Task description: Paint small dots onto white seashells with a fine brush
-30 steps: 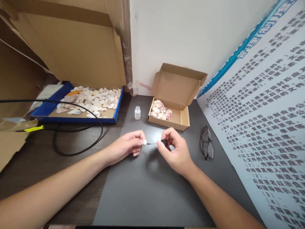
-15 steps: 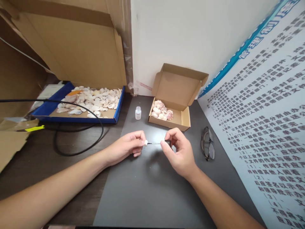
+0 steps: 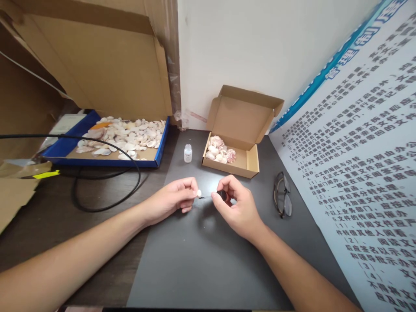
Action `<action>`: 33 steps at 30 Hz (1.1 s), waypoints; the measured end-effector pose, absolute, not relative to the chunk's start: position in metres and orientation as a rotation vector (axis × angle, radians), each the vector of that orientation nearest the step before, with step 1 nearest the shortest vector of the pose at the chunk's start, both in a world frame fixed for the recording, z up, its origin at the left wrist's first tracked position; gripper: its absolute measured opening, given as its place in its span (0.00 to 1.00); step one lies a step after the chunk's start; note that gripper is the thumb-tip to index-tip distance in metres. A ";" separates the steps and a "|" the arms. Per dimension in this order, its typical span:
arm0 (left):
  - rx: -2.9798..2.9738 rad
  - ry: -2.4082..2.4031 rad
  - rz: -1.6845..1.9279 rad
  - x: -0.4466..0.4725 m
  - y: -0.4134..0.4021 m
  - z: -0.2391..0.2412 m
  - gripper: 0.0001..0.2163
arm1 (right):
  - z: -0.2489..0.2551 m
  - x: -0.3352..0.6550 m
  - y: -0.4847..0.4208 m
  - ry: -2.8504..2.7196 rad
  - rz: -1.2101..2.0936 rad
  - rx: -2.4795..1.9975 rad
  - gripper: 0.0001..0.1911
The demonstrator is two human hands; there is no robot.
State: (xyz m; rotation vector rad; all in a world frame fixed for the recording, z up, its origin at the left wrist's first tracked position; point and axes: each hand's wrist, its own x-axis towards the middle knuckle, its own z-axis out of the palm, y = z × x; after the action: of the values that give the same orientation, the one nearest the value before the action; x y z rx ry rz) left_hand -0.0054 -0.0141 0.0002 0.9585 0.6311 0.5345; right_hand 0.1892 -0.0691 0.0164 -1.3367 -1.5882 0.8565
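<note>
My left hand (image 3: 180, 195) pinches a small white shell (image 3: 199, 193) between thumb and fingertips. Opposite it, my right hand (image 3: 238, 207) is closed around a black brush cap (image 3: 222, 195), whose thin brush points left with its dark tip beside the shell; whether the two touch I cannot make out. Behind my hands a small clear bottle (image 3: 187, 154) with a pale label stands upright, its top uncovered. Beyond my right hand, an open cardboard box (image 3: 230, 170) holds white and pinkish shells (image 3: 220, 150) in its left half.
A larger blue-edged box (image 3: 110, 163) full of white shells sits at the back left, lid raised. A black cable (image 3: 107, 208) loops in front of it. Glasses (image 3: 282, 195) lie at the right, beside a printed board (image 3: 367, 130). A white wall stands behind.
My right hand has moved slightly left and turned, so the cap's round end now shows and the brush tip is closer to my left fingers. My left hand has stayed nearly in place.
</note>
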 end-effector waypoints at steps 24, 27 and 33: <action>0.964 0.635 0.538 -0.004 -0.015 0.001 0.10 | 0.017 0.189 -0.069 -1.507 0.779 -1.287 0.07; 0.967 0.638 0.538 -0.004 -0.015 0.001 0.11 | 0.017 0.189 -0.070 -1.478 0.763 -1.247 0.07; 0.958 0.642 0.539 -0.005 -0.015 0.001 0.10 | 0.014 0.190 -0.068 -1.492 0.796 -1.312 0.08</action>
State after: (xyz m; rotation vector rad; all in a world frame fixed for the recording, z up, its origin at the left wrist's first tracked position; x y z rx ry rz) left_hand -0.0047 -0.0148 0.0008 0.9579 0.6418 0.5385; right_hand 0.1895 -0.0679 0.0141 -1.3125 -1.4923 0.7958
